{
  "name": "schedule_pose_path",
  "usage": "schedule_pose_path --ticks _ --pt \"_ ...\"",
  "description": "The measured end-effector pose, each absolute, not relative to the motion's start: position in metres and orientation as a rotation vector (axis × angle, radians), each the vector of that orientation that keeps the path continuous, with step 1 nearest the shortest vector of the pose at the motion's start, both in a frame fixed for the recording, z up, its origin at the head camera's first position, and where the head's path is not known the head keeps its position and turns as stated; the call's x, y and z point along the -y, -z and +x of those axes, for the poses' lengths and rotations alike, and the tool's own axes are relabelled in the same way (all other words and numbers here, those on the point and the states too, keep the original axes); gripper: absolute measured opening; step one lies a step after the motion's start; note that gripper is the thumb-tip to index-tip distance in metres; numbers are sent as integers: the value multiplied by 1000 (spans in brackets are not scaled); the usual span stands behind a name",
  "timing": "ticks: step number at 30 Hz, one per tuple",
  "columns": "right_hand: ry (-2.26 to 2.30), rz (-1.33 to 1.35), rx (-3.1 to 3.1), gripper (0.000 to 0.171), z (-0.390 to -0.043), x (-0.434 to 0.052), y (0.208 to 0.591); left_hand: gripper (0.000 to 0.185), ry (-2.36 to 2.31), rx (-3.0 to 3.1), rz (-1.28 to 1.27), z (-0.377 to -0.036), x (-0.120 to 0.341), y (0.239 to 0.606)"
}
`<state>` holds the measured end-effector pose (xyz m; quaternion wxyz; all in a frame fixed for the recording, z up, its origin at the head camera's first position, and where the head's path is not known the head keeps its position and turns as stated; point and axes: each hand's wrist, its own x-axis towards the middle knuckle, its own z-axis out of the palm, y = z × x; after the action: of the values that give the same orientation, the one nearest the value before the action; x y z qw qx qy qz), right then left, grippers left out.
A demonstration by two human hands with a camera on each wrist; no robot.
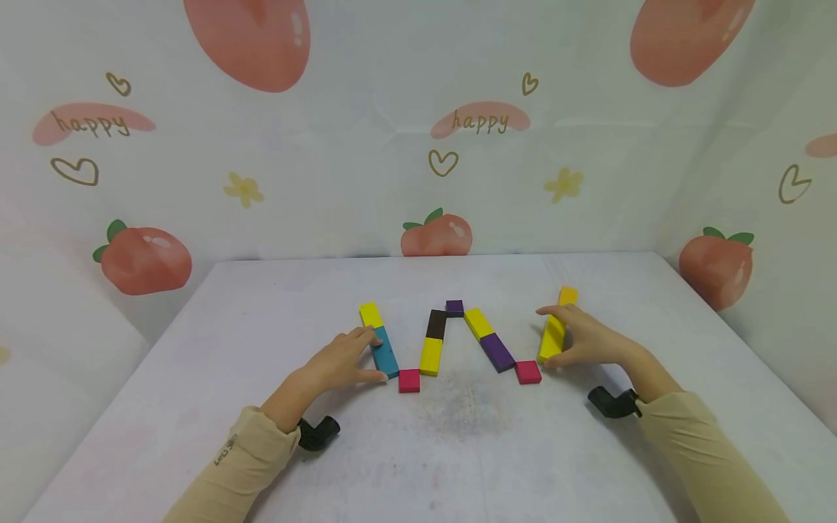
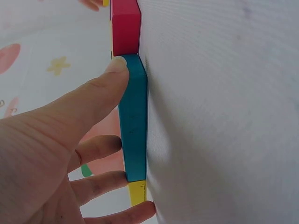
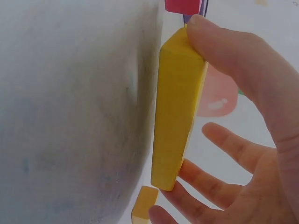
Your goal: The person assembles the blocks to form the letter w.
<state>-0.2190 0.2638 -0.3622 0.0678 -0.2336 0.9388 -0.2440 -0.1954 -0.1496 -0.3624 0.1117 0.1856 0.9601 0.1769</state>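
Observation:
In the head view, blocks form a zigzag on the white table (image 1: 451,450). My left hand (image 1: 343,358) rests over the left stroke. Its thumb touches the near end of a blue block (image 2: 133,121), and spread fingers lie along the block toward a yellow block (image 1: 370,314). A red block (image 1: 409,380) sits by the thumb. My right hand (image 1: 588,338) holds a long yellow block (image 3: 180,109) between the thumb at its near end and fingers at its far end. Another yellow block (image 1: 568,295) lies beyond that, and a red block (image 1: 528,372) is near the right thumb.
Between the hands stand a dark brown block (image 1: 436,324) with a yellow block (image 1: 430,356), a small purple block (image 1: 454,309) at the peak, then a yellow block (image 1: 478,323) and a purple block (image 1: 498,353). A printed curtain (image 1: 346,160) hangs behind the table.

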Motion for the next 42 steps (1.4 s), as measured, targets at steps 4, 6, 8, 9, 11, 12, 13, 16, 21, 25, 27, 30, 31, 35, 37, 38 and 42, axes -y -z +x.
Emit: schedule_pose_path --ticks 4,6,8,9,11,12,13,16,21,25,27,30,31,35,37,38,42 --pt "740 -725 -2819 82 -221 -263 363 58 -511 -2819 539 -196 150 363" --pt "740 -728 -2815 82 -221 -262 362 58 -508 -2819 535 -196 150 363" --pt "740 -733 -2812 82 -222 -261 362 58 -505 -2818 532 -196 150 363" --pt "738 -743 -2812 82 -222 -260 362 58 -505 -2818 532 -196 150 363" --pt "737 -753 -2807 82 -223 -259 362 58 -505 -2819 535 -196 150 363" --pt "737 -752 -2804 82 -223 -258 362 58 -504 -2821 538 -196 150 363" --pt "736 -753 -2802 82 -224 -258 362 58 -505 -2823 541 -196 150 363" --pt "732 -748 -2791 82 -225 -258 362 57 -504 -2828 552 -196 149 364" --pt "734 -750 -2778 82 -226 -257 362 56 -513 -2824 543 -196 149 363" --pt "740 -768 -2771 81 -225 -256 362 57 -509 -2822 537 -196 149 363" --pt "741 -774 -2768 81 -225 -256 361 57 -507 -2822 536 -197 149 364" --pt "734 -769 -2765 80 -225 -256 361 57 -507 -2823 536 -197 149 365" --pt "733 -766 -2764 80 -225 -256 360 57 -509 -2823 535 -197 150 365" --pt "720 -757 -2761 81 -226 -255 360 57 -514 -2820 536 -197 150 365" --pt "718 -756 -2760 81 -226 -255 360 57 -514 -2820 536 -198 150 365" --pt "717 -757 -2760 81 -226 -255 361 57 -513 -2820 537 -198 150 365" --pt "718 -751 -2751 81 -227 -255 361 57 -510 -2818 536 -198 150 366"
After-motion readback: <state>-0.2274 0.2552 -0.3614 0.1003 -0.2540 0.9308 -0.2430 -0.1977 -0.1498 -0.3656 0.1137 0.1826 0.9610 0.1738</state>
